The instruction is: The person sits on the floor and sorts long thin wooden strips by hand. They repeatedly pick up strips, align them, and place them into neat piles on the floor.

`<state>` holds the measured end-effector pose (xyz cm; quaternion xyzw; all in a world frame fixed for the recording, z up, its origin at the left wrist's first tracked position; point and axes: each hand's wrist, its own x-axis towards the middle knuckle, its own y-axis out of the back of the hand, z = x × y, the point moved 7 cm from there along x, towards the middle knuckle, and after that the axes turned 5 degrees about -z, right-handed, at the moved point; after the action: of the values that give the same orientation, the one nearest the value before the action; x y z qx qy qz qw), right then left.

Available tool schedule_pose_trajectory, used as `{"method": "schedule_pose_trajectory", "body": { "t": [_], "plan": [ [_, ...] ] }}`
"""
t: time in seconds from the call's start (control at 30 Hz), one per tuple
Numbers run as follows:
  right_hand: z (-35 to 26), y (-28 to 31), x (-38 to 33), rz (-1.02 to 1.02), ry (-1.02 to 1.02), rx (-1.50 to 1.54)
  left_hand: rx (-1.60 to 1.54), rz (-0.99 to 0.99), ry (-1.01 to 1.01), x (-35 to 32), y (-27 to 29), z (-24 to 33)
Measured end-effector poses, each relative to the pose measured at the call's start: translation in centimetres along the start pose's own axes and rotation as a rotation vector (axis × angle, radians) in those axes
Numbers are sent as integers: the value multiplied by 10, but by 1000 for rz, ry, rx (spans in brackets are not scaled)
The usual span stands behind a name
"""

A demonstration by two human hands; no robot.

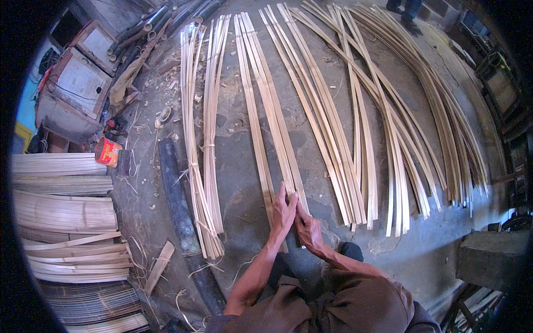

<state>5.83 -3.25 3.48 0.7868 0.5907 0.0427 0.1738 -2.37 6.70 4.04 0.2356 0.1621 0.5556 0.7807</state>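
Observation:
Long pale bamboo strips (276, 114) lie on the floor in front of me, their near ends beneath my hands. My left hand (284, 211) is closed on these strips, one finger pointing forward along them. Beside it, touching, my right hand (308, 228) is closed at the same near ends, its fingertips partly hidden. A narrower group of strips (256, 133) runs just left of the ones I hold, its near end passing by my left hand. To the right lies another loose group of bamboo strips (322, 122).
Tied strip bundles (208, 150) and a dark bamboo pole (179, 194) lie on the left. Stacked slats (61, 211) and a red-yellow tub (108, 151) are farther left. Crossing strips (383, 105) and darker strips (444, 111) spread right. A person's legs (408, 14) stand far right; a block (483, 258) sits near right.

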Motion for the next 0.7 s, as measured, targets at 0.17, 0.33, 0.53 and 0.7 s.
{"method": "schedule_pose_trajectory", "body": {
  "t": [0.17, 0.33, 0.53, 0.7],
  "plan": [
    [-3, -3, -5, -154, -68, -97, -39, -106, 122, -2, -4, -19],
    [-4, -11, -5, -242, -42, -157, 5, -89, 55, -3, -2, -32],
    [1, -19, -5, -254, 111, -219, 55, -156, 110, -5, 5, -21],
    [9, -19, -5, -274, 45, -274, 121, -178, 140, -4, 3, -20]
  ]
}}
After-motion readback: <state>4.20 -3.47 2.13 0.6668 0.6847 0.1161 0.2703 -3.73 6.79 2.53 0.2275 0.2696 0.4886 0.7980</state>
